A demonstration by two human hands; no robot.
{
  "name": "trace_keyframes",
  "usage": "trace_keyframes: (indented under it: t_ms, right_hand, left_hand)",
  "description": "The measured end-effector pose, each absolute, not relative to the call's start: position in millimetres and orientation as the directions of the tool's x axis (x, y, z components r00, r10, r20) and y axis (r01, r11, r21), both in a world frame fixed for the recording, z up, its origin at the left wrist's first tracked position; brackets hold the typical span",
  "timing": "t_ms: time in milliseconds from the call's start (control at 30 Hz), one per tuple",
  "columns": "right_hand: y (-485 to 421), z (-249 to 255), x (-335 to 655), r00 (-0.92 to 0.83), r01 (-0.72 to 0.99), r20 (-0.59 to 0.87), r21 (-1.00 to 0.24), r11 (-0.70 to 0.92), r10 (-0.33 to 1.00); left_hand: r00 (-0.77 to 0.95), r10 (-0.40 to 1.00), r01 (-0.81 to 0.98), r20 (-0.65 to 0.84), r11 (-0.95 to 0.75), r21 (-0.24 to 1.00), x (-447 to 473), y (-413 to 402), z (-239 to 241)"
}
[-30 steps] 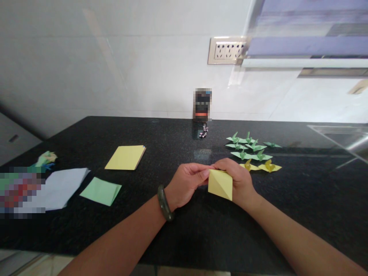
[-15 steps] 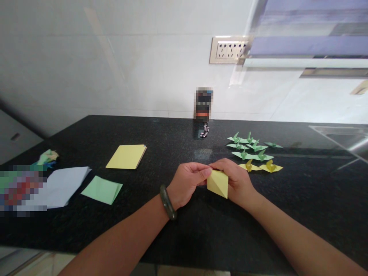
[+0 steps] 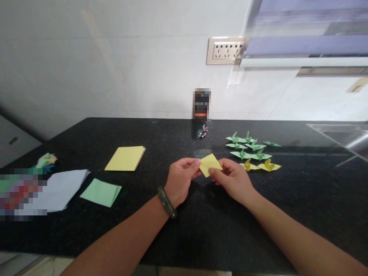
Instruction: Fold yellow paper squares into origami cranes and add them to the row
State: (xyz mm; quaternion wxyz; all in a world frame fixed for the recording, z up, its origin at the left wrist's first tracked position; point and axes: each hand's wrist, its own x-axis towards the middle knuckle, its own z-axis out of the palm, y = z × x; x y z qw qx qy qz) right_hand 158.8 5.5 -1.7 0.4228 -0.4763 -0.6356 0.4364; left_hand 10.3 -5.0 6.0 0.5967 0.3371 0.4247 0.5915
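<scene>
A small folded square of yellow paper [image 3: 210, 164] is held up over the black countertop, turned so that a corner points away from me. My left hand [image 3: 184, 178] pinches its left corner between thumb and fingers. On the other side, my right hand [image 3: 231, 178] grips the right and lower edge, thumb on top and fingers beneath. Just beyond my right hand lie two yellow paper cranes [image 3: 268, 165], with several green paper cranes [image 3: 243, 154] in rows behind them.
A yellow paper stack [image 3: 125, 159] and a folded green sheet [image 3: 101, 193] lie to the left. White sheets [image 3: 66, 189] and a crumpled colourful bundle [image 3: 46, 161] are farther left. A blurred phone-like object [image 3: 201, 105] leans on the wall, a beaded strap [image 3: 203, 131] before it.
The yellow paper has been turned and raised slightly, moving left and away from me. My right thumb now lies on top of it; both hands still hold it.
</scene>
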Motion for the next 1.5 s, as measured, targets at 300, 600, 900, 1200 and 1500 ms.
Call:
trace_keyframes:
  t_ms: [300, 600, 900, 1200, 1500]
  right_hand:
    - [7.9, 2.9, 161.0, -0.218, 0.136, 0.239, -0.953, 0.272, 0.946]
    - [4.2, 6.6, 161.2, -0.242, 0.107, 0.281, -0.943, 0.314, 0.929]
    - [5.0, 5.5, 165.2, -0.178, 0.124, 0.248, -0.954, 0.272, 0.952]
    - [5.4, 4.7, 166.5, -0.201, 0.224, 0.252, -0.929, 0.295, 0.947]
    - [1.6, 9.2, 162.2, -0.226, 0.304, 0.368, -0.853, 0.424, 0.902]
  left_hand:
    - [0.187, 0.969, -0.117, -0.164, 0.187, 0.975, 8.4, -9.5, 9.4]
    - [0.183, 0.968, -0.09, -0.174, 0.193, 0.977, 10.0, -11.2, 9.2]
    - [0.173, 0.967, -0.108, -0.184, 0.205, 0.973, 11.7, -11.6, 11.2]
    - [0.121, 0.992, -0.113, -0.025, 0.039, 0.993, 9.1, -11.6, 9.2]
    - [-0.018, 0.999, 0.06, 0.039, -0.038, 0.997, 9.2, -13.5, 5.9]
